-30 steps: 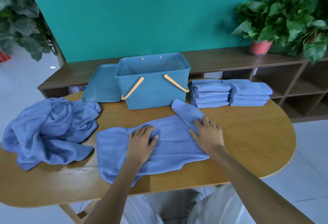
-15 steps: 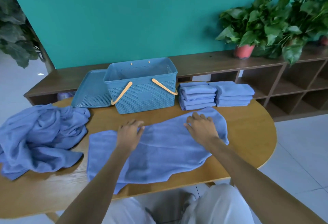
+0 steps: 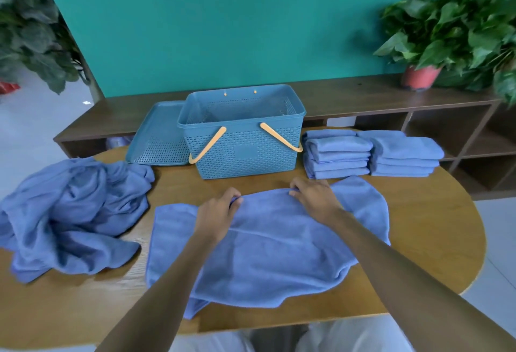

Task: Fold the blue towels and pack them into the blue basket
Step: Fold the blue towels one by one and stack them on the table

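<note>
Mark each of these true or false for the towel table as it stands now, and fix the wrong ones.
1. Both hands pinch the far edge of the spread blue towel. True: the left hand and the right hand each have a grip on that edge.
2. The blue plastic basket with orange handles is full of towels. False: no towels show inside it.
3. Two stacks of folded blue towels sit right of the basket. True.
4. The crumpled pile of blue towels lies on the floor. False: it lies on the left part of the round wooden table.
5. The blue perforated lid covers the basket. False: it leans beside the basket's left side.
</note>
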